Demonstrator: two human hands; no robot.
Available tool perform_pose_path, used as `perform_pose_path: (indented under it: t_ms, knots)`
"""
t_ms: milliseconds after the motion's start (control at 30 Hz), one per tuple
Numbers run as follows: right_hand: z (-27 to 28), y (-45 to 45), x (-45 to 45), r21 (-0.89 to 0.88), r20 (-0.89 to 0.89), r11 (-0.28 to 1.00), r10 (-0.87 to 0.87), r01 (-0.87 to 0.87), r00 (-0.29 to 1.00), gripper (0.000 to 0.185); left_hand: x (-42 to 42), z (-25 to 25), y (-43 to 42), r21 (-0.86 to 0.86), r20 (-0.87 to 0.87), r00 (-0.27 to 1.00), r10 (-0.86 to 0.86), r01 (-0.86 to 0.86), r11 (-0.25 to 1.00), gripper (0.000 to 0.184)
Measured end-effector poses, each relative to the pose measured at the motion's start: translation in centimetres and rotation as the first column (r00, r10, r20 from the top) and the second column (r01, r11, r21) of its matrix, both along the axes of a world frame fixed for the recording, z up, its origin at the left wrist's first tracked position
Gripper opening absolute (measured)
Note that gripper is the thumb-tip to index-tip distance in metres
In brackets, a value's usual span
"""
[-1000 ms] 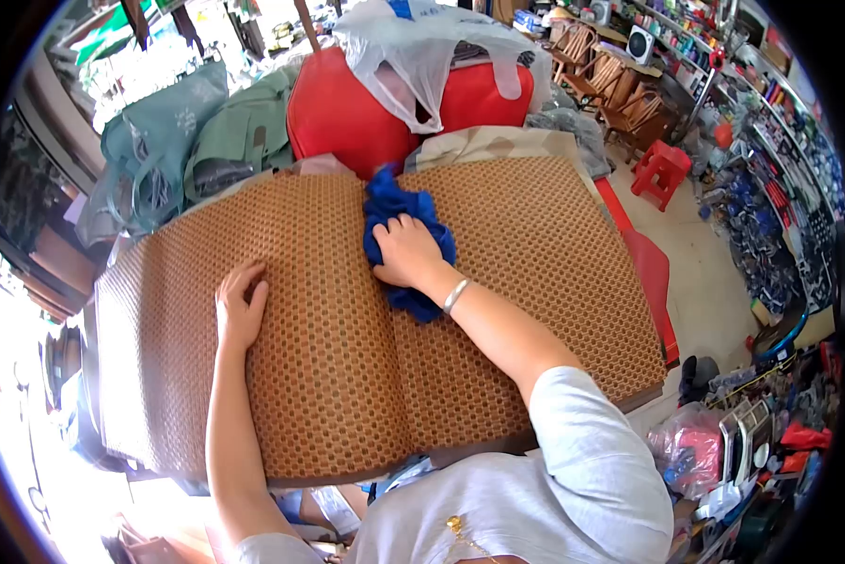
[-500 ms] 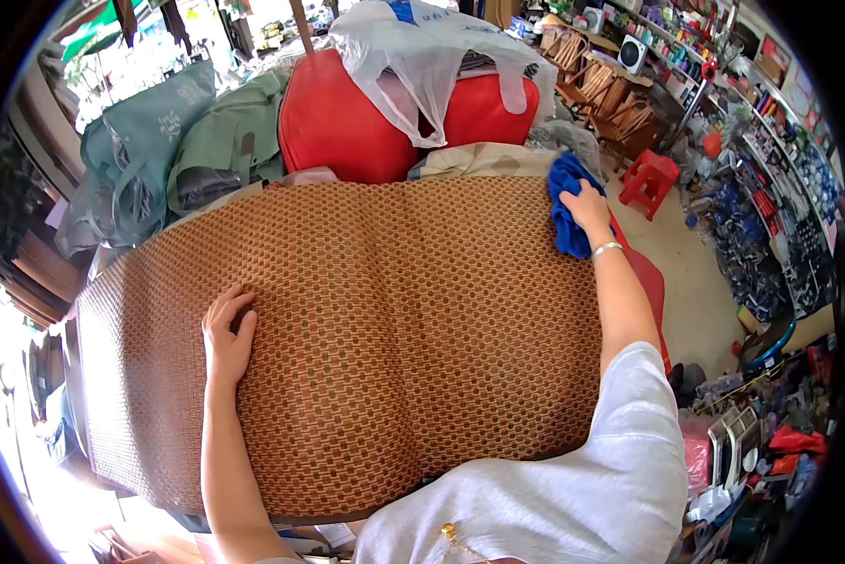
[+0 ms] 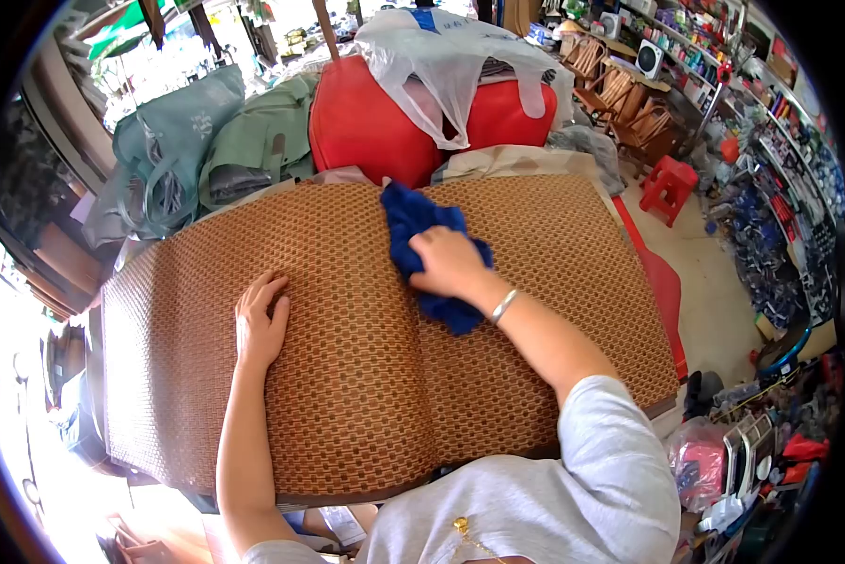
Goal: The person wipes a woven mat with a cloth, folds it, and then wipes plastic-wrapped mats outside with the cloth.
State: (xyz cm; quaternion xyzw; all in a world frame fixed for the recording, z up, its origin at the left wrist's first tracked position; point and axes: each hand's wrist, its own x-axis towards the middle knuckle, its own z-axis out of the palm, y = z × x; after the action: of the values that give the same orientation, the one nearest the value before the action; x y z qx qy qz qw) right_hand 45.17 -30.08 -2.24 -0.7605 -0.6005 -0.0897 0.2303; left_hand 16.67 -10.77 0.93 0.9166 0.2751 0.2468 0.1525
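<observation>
Blue cloth [image 3: 422, 214] under the right hand [image 3: 449, 265] on woven matting [image 3: 352, 338].

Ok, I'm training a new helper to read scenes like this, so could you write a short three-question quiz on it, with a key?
1. Which of the person's hands is on the blue cloth?

2. True or false: the left hand rests on the woven mat.

3. What colour is the stool standing on the floor?
A) green
B) red
C) white

Key:
1. The right hand.
2. True.
3. B
</observation>
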Motion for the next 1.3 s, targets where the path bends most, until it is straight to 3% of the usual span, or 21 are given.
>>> perform_pose_path:
  t_ms: [33, 67, 167, 300, 367, 433, 500, 533, 600, 667, 733, 767, 800, 833, 900, 967, 1033, 1100, 1167, 1300]
  knots:
    - [0.7, -0.5, 1.5, -0.002, -0.082, 1.000, -0.030, 0.030, 0.996, 0.031, -0.2, 0.1, 0.0, 0.003, -0.002, 1.000, 0.006, -0.006, 1.000, 0.033]
    - [1.2, -1.2, 3.4, 0.038, -0.035, 0.993, -0.114, 0.116, 0.993, 0.031, -0.3, 0.1, -0.1, -0.035, 0.015, 1.000, 0.002, -0.001, 0.999, 0.033]
    - [2.8, -6.5, 10.3, -0.061, -0.256, 0.872, -0.485, 0.486, 0.837, 0.040, -0.4, 0.0, 0.1, -0.078, 0.045, 0.999, -0.004, 0.008, 0.997, 0.033]
    - [1.5, -17.3, 16.1, -0.029, -0.133, 0.648, -0.757, 0.761, 0.640, 0.051, -0.2, 0.0, 0.3, -0.054, 0.002, 1.000, 0.008, -0.008, 0.998, 0.032]
    - [1.2, -20.0, 16.5, -0.146, -0.086, 0.553, -0.833, 0.820, 0.547, 0.055, 0.0, 0.3, 0.0, -0.022, -0.007, 1.000, 0.024, -0.024, 0.999, 0.031]
    - [1.5, -20.2, 15.2, -0.157, -0.036, 0.561, -0.826, 0.813, 0.563, 0.053, 0.3, 0.8, -0.4, -0.019, -0.014, 0.999, 0.034, -0.034, 0.999, 0.031]
    - [1.3, -18.3, 12.7, -0.118, 0.062, 0.626, -0.770, 0.771, 0.635, 0.049, 0.3, 1.0, -0.7, -0.004, -0.023, 0.999, 0.040, -0.040, 0.999, 0.031]
    - [2.5, -16.6, 10.3, -0.159, -0.008, 0.693, -0.713, 0.703, 0.701, 0.046, 0.3, 0.9, -0.6, 0.004, -0.026, 0.999, 0.036, -0.036, 0.999, 0.031]
    - [2.1, -13.6, 6.4, -0.007, -0.045, 0.867, -0.497, 0.498, 0.866, 0.040, 0.3, 0.6, -0.3, 0.019, -0.026, 0.999, 0.023, -0.022, 1.000, 0.031]
    - [3.7, -10.5, 0.9, -0.019, -0.026, 0.977, -0.214, 0.214, 0.976, 0.038, 0.3, 0.4, -0.3, 0.025, -0.024, 0.999, 0.026, -0.025, 0.999, 0.031]
    - [3.0, -8.4, -3.8, -0.083, 0.020, 0.996, 0.039, -0.037, 0.999, 0.039, 0.2, 0.5, -0.2, 0.020, -0.025, 1.000, 0.020, -0.019, 1.000, 0.032]
    - [2.4, -7.8, -6.0, -0.169, 0.047, 0.975, 0.156, -0.146, 0.987, 0.048, 0.2, 0.6, -0.4, 0.013, -0.041, 0.998, 0.037, -0.037, 0.999, 0.033]
    - [1.3, -7.6, -8.2, -0.087, 0.094, 0.986, 0.151, -0.143, 0.984, 0.058, 0.2, 0.6, -0.4, 0.017, -0.040, 0.999, 0.031, -0.030, 0.999, 0.033]
    - [1.0, -7.9, -9.3, -0.120, 0.106, 0.988, 0.108, -0.095, 0.989, 0.064, 0.1, 0.5, -0.4, 0.022, -0.040, 0.999, 0.026, -0.025, 0.999, 0.034]
    - [0.7, -9.2, -8.8, -0.085, 0.067, 0.981, 0.182, -0.177, 0.981, 0.064, -0.1, 0.3, -0.3, -0.001, -0.053, 0.998, 0.034, -0.035, 0.999, 0.035]
    - [2.1, -11.8, -9.0, -0.226, -0.034, 0.911, 0.346, -0.344, 0.938, 0.062, -0.1, 0.2, -0.2, -0.005, -0.047, 0.999, 0.022, -0.023, 1.000, 0.035]
    - [3.1, -14.4, -9.5, -0.392, -0.163, 0.754, 0.507, -0.527, 0.847, 0.055, 0.0, 0.5, -0.4, 0.001, -0.045, 0.998, 0.031, -0.031, 1.000, 0.034]
    - [2.8, -16.6, -10.2, -0.343, -0.270, 0.637, 0.637, -0.690, 0.722, 0.049, 0.0, 0.4, -0.5, -0.004, -0.054, 0.998, 0.040, -0.041, 0.999, 0.034]
    - [1.7, -17.1, -10.6, -0.283, -0.316, 0.611, 0.668, -0.739, 0.674, 0.048, 0.1, 0.4, -0.5, 0.008, -0.025, 0.999, 0.022, -0.022, 1.000, 0.033]
    - [2.9, -12.6, -8.0, -0.356, -0.357, 0.575, 0.645, -0.737, 0.676, 0.041, 0.2, 0.8, -0.7, 0.013, -0.041, 0.998, 0.038, -0.038, 0.999, 0.032]
